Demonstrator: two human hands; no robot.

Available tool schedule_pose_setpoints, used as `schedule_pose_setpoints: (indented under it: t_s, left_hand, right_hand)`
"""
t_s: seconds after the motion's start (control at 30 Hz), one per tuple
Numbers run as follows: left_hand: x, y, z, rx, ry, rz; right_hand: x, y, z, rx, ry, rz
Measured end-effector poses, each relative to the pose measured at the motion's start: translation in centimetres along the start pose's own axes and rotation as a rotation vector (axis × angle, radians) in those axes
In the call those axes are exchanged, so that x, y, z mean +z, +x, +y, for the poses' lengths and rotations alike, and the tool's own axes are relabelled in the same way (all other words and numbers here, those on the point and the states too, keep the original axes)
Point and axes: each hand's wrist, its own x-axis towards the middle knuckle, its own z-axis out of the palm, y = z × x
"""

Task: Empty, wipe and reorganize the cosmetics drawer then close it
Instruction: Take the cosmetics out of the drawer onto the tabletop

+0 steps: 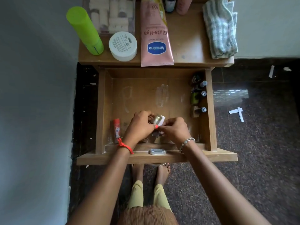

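Dark speckled floor (259,159); open wooden drawer (209,111). Left hand (140,125) and right hand (174,129) pinch small gold-capped bottle (156,119). Risk: bottle slips, toppling nail-polish bottles (198,96).

On the pink tube (156,34), top middle of the frame, I read "Vaseline", "Gluta-Hya" and "10X", upside down to me; the white jar's (122,45) print is too small.

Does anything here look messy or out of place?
Yes. Pale smears streak the drawer floor, so it looks unwiped. White paper scraps litter the dark floor to the right.
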Motion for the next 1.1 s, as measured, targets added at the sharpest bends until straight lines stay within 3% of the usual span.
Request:
schedule_pose_setpoints:
  t_s: [0.27,0.37,0.63,0.8,1.1]
  left_hand:
    - [-1.3,0.5,0.0,-0.051,-0.194,-0.149]
    - [-2.0,0.2,0.7,0.017,-0.326,-0.129]
    - [-5.5,-0.3,8.9,0.419,-0.497,0.123]
    - [-7.5,2.8,14.0,0.54,-0.358,0.489]
    - [-7.3,8.6,16.8,0.549,-0.221,0.658]
  right_hand:
    - [-0.7,-0.7,-0.6,-0.066,0.222,-0.135]
    - [-2.4,-2.4,-1.9,-0.202,0.233,-0.057]
    - [-8.9,-4.8,-10.1,-0.749,0.259,0.438]
    - [-9.5,-1.4,-15.6,-0.818,0.161,0.684]
    - [-8.6,3.8,-18.5,-0.79,0.096,0.813]
